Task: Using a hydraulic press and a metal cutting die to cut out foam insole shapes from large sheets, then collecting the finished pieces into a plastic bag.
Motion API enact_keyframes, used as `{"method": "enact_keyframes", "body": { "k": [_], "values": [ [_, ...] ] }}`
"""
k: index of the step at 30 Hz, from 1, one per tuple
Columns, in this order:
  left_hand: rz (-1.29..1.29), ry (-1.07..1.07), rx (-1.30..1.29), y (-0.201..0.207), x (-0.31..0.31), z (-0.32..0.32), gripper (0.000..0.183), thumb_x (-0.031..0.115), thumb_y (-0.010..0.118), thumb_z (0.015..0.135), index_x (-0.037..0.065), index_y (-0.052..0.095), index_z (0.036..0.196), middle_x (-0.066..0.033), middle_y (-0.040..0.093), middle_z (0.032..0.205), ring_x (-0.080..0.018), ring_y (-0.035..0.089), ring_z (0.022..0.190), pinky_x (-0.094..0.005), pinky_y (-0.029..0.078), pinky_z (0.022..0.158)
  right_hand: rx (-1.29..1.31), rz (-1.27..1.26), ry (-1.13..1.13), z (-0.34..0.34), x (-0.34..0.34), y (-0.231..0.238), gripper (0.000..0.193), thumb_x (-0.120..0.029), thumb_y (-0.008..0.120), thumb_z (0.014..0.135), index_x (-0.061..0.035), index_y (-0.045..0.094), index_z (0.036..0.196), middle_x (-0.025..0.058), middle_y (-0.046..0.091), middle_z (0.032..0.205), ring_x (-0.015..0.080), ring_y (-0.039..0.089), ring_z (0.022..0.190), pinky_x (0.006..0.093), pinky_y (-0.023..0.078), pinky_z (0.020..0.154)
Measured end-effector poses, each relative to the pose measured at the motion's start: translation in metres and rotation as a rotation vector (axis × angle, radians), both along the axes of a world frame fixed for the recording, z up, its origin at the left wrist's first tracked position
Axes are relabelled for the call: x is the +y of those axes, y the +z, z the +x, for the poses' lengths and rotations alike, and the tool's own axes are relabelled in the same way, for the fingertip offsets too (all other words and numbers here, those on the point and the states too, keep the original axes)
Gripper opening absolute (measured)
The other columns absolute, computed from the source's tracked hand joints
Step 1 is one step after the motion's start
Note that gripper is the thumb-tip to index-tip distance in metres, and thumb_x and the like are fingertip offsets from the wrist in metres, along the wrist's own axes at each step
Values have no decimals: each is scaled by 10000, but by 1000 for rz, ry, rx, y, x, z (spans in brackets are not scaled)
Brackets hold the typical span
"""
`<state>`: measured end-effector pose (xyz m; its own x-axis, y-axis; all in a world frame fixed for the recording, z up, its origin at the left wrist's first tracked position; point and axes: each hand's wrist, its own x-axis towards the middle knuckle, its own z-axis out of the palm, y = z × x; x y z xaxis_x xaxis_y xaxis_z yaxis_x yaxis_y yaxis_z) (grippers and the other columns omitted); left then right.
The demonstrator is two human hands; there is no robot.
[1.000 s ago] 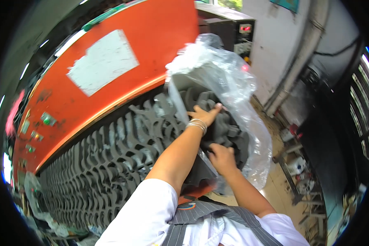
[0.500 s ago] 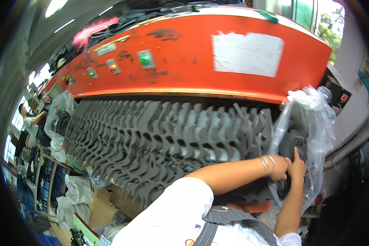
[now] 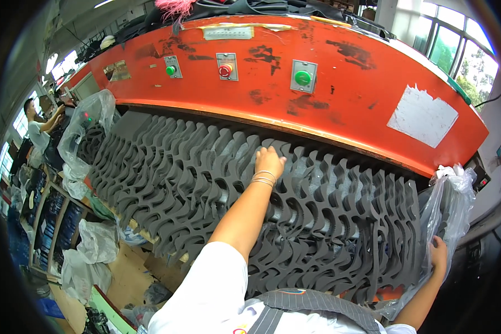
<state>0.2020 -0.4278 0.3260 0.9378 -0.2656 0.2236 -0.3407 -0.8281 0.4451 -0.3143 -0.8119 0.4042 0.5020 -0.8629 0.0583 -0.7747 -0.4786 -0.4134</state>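
A wide bed of dark grey foam-like sheet (image 3: 312, 209), cut into rows of curved, wavy shapes, lies in front of me. My left hand (image 3: 269, 161), with bangles at the wrist, reaches over its far rows. The left fingers are bent down against the grey pieces, and whatever is between them is hidden. On the right, a clear plastic bag (image 3: 448, 200) hangs at the bed's end. My right hand (image 3: 438, 253) is at the bag's near side with its fingers curled on the plastic. Grey material shows dimly through the bag.
Behind the bed stands an orange machine body (image 3: 350, 106) with green buttons (image 3: 303, 78) and a red button (image 3: 225, 70). Another clear bag (image 3: 86, 131) hangs at the left end. A person (image 3: 38, 125) stands far left, beyond a rack (image 3: 55, 222) and white sacks (image 3: 97, 242).
My left hand has left the bag at the right and moved left onto the far rows of grey pieces. My right hand stays at the bag. The view has swung left.
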Motion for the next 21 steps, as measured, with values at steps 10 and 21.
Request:
{"method": "enact_keyframes", "body": {
  "k": [10, 21],
  "values": [
    [101, -215, 687, 44, 25, 50, 735, 598, 734, 690, 10, 670, 1126, -193, 587, 1268, -326, 544, 1209, -396, 420, 1015, -14, -97, -71, 19, 101, -1, 290, -120, 608, 841, -3, 634, 1105, 130, 644, 785, 198, 586, 686, 341, 467, 665],
    [-734, -333, -136, 61, 65, -29, 407, 126, 758, 795, -82, 612, 1113, -121, 665, 1071, -184, 620, 906, -303, 477, 860, -271, -182, -360, -99, 135, 13, 359, -244, 681, 825, -21, 642, 1103, 159, 690, 916, 258, 665, 800, 357, 514, 738]
  ]
}}
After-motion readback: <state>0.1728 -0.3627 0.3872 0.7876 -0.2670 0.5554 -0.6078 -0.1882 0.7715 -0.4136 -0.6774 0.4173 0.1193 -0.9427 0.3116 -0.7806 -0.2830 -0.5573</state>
